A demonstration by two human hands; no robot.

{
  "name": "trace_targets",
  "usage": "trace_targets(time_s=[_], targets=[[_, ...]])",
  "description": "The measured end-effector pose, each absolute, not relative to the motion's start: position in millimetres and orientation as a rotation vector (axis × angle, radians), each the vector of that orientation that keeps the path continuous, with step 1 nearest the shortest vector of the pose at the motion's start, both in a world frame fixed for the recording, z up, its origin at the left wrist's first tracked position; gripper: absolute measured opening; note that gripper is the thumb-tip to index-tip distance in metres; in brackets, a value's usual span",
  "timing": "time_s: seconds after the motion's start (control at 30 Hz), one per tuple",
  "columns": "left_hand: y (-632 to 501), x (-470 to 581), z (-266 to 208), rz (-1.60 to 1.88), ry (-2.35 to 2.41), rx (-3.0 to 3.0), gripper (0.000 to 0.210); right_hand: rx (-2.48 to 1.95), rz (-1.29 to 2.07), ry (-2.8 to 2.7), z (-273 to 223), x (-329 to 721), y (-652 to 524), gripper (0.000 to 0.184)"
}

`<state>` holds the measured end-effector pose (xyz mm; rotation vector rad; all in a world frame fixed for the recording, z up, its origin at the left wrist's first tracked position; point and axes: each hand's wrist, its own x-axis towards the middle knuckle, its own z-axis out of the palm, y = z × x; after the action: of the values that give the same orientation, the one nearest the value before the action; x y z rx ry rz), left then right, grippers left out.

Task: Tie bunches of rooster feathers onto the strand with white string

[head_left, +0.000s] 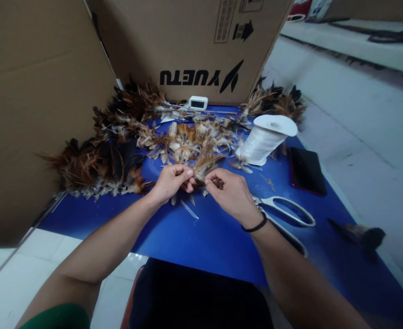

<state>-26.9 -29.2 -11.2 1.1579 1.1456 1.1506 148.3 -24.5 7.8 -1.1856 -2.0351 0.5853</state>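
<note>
Brown feather tuft (pixel 207 164) pinched by left hand (pixel 172 183) and right hand (pixel 231 189), fingertips (pixel 189 173) closed, white spool (pixel 263 142) placed at their two o'clock

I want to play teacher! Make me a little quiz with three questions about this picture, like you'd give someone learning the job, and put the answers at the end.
1. True or false: the scissors lie nearer to the right hand than to the left hand.

2. Choose one: what is heaped on the table just beyond both hands?
A) leaves
B) feathers
C) buttons

3. Fill in the colour: the spool on the table is ____.

Key:
1. True
2. B
3. white
</note>
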Motion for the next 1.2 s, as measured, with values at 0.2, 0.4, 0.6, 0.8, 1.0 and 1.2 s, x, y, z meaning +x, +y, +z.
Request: trace_targets(time_s=[0.2,0.4,0.6,0.8,1.0,1.2], targets=[[-28.7,-26.8,-12.6,1.15,1.172,1.213,0.034,-1.215,0.55,-2.04,7.7,148.3,-24.8,0.012],[-30.0,-26.1,-13.4,1.13,1.203,1.331,0.031,-1.219,0.52,-2.057,5.7,147.9,-24.3,0.012],[-31.0,-26.8,-15.0,1.081,1.259,1.492,0.026,-1.216,0.509,-2.071,6.1,147.9,-25.4,0.012],[-32.4,-26.1,-12.9,1.049,1.354,1.721,0.021,-1.175,0.504,-2.076,4.9,146.2,-25.4,0.015],[-30.8,-31.5,-19.6,1.105,1.311,2.149,0.017,-1.242,0.697,-1.941,3.4,144.4,-23.9,0.012],[-28.8,-32.1,-19.0,1.129,1.262,1.868,0.021,-1.072,1.316,-1.452,13.5,145.3,-22.1,0.026]])
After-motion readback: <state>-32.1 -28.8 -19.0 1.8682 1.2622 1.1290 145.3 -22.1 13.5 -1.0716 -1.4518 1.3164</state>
